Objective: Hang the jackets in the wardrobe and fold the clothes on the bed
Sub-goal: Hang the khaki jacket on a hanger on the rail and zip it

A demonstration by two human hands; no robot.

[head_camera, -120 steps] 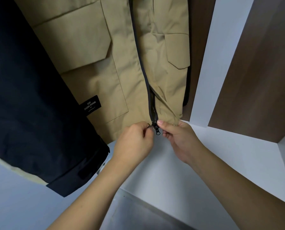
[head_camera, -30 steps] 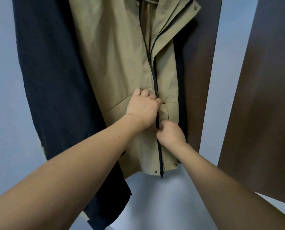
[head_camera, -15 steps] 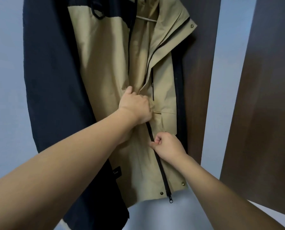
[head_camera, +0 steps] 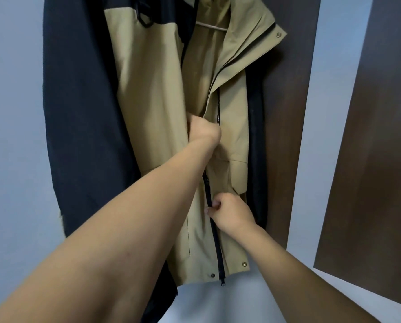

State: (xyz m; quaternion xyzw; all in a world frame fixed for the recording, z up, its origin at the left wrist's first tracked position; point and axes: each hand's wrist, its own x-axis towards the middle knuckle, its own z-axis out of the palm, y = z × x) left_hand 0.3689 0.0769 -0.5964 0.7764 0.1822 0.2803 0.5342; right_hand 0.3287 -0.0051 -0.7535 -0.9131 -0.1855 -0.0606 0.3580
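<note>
**A:** So where's the jacket at here?

**B:** The khaki jacket [head_camera: 153, 108] is already up on its hanger [head_camera: 210, 26] inside the wardrobe, hanging against the dark brown back panel [head_camera: 292, 113] with a navy jacket [head_camera: 83, 113] right beside it on the left. Its front zipper [head_camera: 214, 231] runs pretty much straight up and down, closed along the lower part, open above where the collar flaps apart.

**A:** And the hands?

**B:** Left hand [head_camera: 203, 130] is curled tight at the front edge about mid-chest, right where the closed part ends. I'd guess it's on the slider, but the fist hides it. Right hand [head_camera: 232, 212] is lower down, fingers pinching the fabric just beside the zipper line, looks like it's keeping things taut.

**A:** So what does the next bit hinge on?

**B:** The open stretch lies straight above the left hand, along the zipper's long axis. Left hand is the nearer one to it, right hand anchors from below.
</note>
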